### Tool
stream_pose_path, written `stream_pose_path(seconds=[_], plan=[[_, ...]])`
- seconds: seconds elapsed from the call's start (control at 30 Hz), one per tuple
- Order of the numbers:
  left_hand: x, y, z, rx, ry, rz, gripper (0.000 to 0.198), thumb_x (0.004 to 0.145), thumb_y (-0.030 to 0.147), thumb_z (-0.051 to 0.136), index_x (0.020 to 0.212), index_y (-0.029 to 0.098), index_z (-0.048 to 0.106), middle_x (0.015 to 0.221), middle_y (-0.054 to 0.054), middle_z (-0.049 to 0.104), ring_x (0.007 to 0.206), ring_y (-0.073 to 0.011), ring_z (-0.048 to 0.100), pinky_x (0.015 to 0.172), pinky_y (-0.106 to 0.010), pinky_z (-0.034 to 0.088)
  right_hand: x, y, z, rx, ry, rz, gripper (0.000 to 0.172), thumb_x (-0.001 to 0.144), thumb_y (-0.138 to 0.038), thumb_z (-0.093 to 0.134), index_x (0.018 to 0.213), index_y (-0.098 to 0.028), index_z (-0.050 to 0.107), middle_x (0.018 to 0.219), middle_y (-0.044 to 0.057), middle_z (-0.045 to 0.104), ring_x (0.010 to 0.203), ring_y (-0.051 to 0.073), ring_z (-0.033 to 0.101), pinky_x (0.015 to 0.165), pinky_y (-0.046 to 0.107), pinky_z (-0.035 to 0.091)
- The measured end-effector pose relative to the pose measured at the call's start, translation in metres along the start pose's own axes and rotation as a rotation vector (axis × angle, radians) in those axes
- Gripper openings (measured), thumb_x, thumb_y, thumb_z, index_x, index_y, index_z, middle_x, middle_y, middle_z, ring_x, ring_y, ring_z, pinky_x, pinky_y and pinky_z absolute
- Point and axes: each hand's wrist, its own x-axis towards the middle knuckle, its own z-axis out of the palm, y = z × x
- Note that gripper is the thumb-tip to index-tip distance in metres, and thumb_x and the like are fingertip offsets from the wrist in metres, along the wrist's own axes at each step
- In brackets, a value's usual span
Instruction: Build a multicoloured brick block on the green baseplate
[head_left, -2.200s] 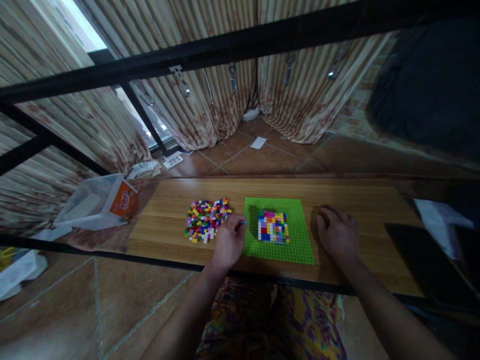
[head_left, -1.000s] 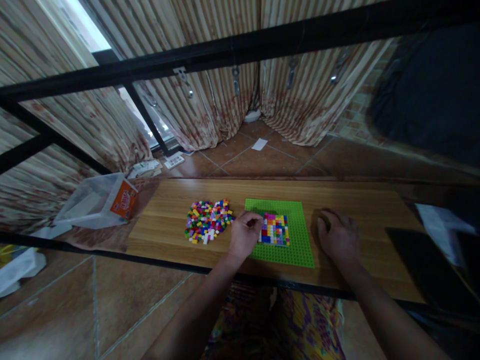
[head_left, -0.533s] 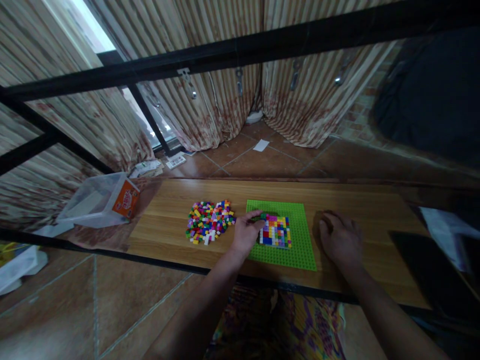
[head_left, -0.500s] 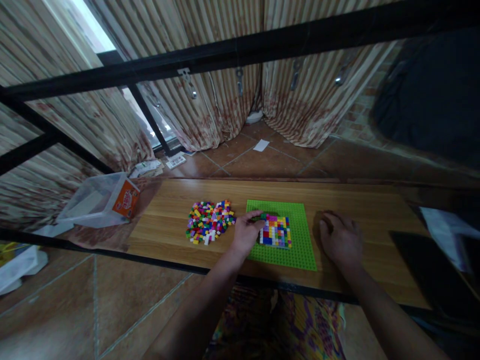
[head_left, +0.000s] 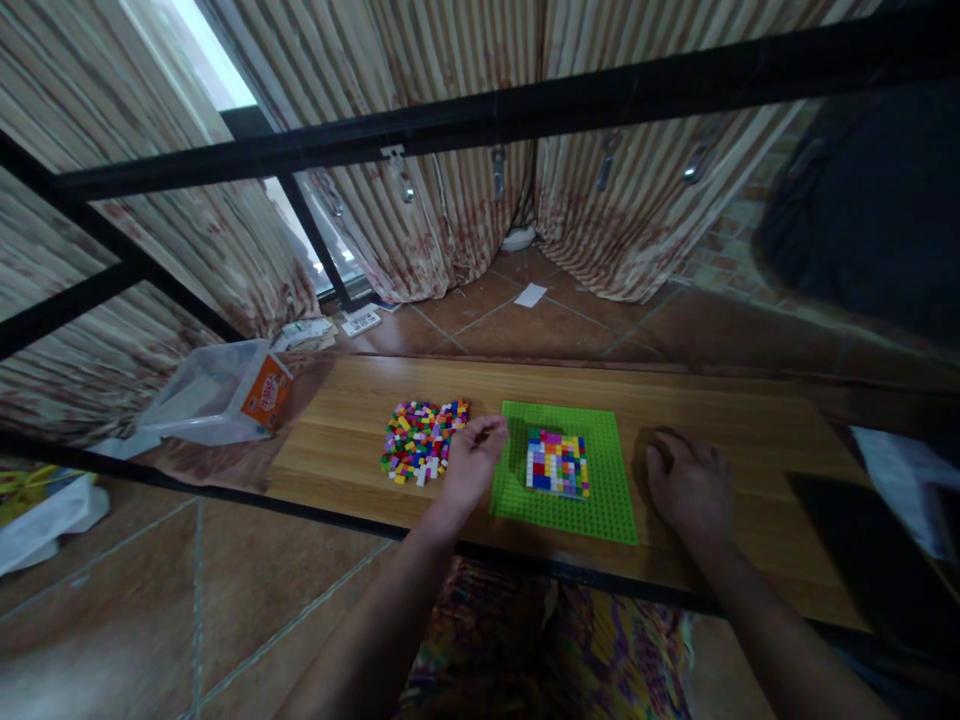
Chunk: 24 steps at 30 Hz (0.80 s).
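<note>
My left hand (head_left: 474,460) hovers between a pile of small coloured building bricks (head_left: 420,440) and a green baseplate (head_left: 607,470). Its fingers are loosely bent and slightly apart, with no brick visible in them. Near the middle of the baseplate sits a flat, roughly square block of multicoloured bricks (head_left: 556,462), packed tightly in rows. To the right of the plate, my right hand (head_left: 690,485) rests on the wooden table, fingers relaxed and thumb apart, holding nothing that I can see.
The long wooden tabletop (head_left: 360,385) has a dark edge. Off its left end stands a clear plastic box (head_left: 217,400) with an orange label. A dark flat object (head_left: 855,540) lies at the right end. Beyond the table are a black metal rail (head_left: 525,112) and striped curtains (head_left: 450,220).
My left hand has left the upper-left corner of the brick block and moved left toward the pile, its fingers loosening. My right hand stays in place. The view has shifted slightly.
</note>
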Motion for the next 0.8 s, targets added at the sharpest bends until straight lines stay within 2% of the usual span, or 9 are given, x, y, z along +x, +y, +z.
stream_pose_path(seconds=[0.1,0.2,0.33,0.47,0.63,0.8], plan=[[-0.003,0.005,-0.029,0.202,0.003,0.085,0.016,0.08,0.024,0.06,0.089,0.017,0.072,0.084,-0.002,0.071,0.076,-0.0132,0.061,0.073,-0.025,0.048,0.0,0.0,0.0,-0.006,-0.001,0.004,0.035,0.092,-0.036,0.044,0.112,-0.018,0.066,0.117,0.013,0.066,0.101,0.029,0.057,0.088,0.044,0.042],[-0.01,0.001,-0.042,0.476,-0.046,0.177,0.016,0.081,0.017,0.056,0.086,0.018,0.072,0.089,-0.003,0.071,0.082,-0.0152,0.063,0.078,-0.028,0.049,-0.001,0.0,0.0,-0.028,-0.01,0.009,0.036,0.092,-0.038,0.043,0.111,-0.018,0.067,0.117,0.013,0.067,0.101,0.029,0.057,0.087,0.043,0.042],[-0.02,-0.005,-0.033,0.752,-0.125,0.263,0.022,0.084,0.011,0.052,0.09,0.02,0.071,0.091,-0.005,0.069,0.085,-0.0166,0.063,0.08,-0.029,0.049,-0.001,0.0,0.001,-0.035,-0.006,0.003,0.035,0.093,-0.037,0.043,0.11,-0.018,0.067,0.116,0.012,0.067,0.101,0.028,0.056,0.087,0.042,0.042],[-0.02,-0.007,-0.024,0.93,-0.146,0.246,0.023,0.088,0.012,0.048,0.089,0.02,0.07,0.091,-0.007,0.068,0.09,-0.0186,0.063,0.082,-0.03,0.049,0.0,0.002,0.003,-0.027,-0.004,-0.004,0.034,0.092,-0.036,0.045,0.112,-0.018,0.066,0.117,0.013,0.066,0.101,0.028,0.056,0.086,0.042,0.042],[-0.018,-0.007,-0.024,0.957,-0.131,0.246,0.023,0.09,0.014,0.047,0.085,0.019,0.069,0.086,-0.005,0.065,0.084,-0.0167,0.063,0.077,-0.028,0.048,0.0,-0.001,0.001,-0.025,-0.007,0.006,0.034,0.092,-0.035,0.045,0.111,-0.018,0.066,0.116,0.013,0.066,0.1,0.028,0.056,0.086,0.043,0.043],[-0.022,0.012,-0.012,0.75,-0.1,0.326,0.016,0.089,0.017,0.054,0.088,0.02,0.07,0.086,-0.003,0.066,0.077,-0.0133,0.061,0.072,-0.025,0.047,0.0,-0.005,-0.002,-0.019,-0.005,0.026,0.034,0.092,-0.035,0.043,0.111,-0.019,0.066,0.119,0.012,0.065,0.1,0.028,0.055,0.087,0.043,0.041]])
